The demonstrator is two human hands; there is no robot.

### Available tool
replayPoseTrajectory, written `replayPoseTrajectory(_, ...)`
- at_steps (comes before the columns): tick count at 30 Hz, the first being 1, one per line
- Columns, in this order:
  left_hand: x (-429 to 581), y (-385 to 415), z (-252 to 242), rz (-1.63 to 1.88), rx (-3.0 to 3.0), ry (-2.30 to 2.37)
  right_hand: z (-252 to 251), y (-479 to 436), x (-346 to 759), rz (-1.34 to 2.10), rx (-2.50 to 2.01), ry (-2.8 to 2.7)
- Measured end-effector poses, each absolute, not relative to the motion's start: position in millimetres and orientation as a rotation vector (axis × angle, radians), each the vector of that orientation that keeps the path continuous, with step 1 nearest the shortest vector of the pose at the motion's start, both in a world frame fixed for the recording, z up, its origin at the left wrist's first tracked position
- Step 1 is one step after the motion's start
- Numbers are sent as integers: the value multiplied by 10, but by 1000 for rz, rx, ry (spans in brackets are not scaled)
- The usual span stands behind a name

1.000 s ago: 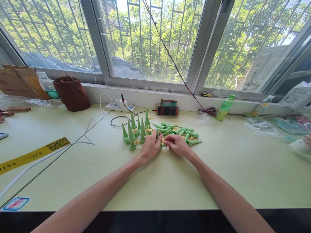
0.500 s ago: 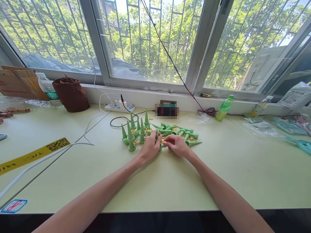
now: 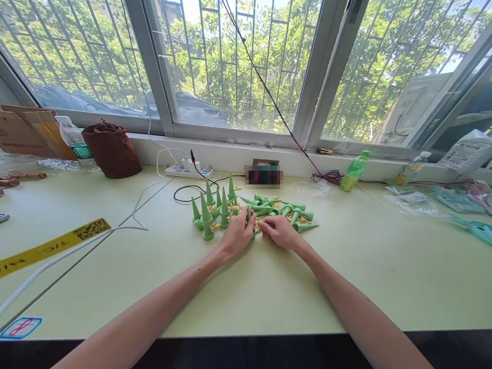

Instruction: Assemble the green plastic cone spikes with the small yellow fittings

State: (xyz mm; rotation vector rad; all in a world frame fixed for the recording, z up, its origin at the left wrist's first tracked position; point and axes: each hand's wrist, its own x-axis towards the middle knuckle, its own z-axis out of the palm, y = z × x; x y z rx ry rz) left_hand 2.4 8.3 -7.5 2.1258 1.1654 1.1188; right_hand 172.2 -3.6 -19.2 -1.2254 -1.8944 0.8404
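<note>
My left hand is closed around a green plant watering spike, most of which its fingers hide. Just to the right, my right hand pinches at a small yellow valve on the spike's side. How firmly those fingertips grip it is too small to tell. Left of my hands several green spikes with yellow valves stand upright, one green spike nearest the front. Behind and right of my right hand, a pile of loose green spikes lies on its side, with small yellow pieces among them.
The pale table runs up to the window sill. Behind the spikes are a power strip, a black cable and a small dark box. A brown pouch stands left, a green drink bottle right. A white cable crosses the left side.
My right fingertips have shifted slightly at the yellow valve. My left hand keeps its hold on the spike, and the other spikes lie as before.
</note>
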Motion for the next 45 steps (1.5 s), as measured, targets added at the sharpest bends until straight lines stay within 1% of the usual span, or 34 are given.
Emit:
replayPoseTrajectory(13, 28, 77, -88, 1101, 2114, 1149, -131, -64, 1702, 893, -1213, -1855)
replayPoseTrajectory(25, 24, 88, -102, 1097, 2124, 1148, -138, -58, 1714, 807, -1208, -1885)
replayPoseTrajectory(32, 21, 88, -100, 1091, 2131, 1152, -154, -56, 1704, 850, -1211, -1886)
replayPoseTrajectory(45, 26, 86, -99, 1088, 2148, 1159, -140, -65, 1693, 774, -1251, -1923)
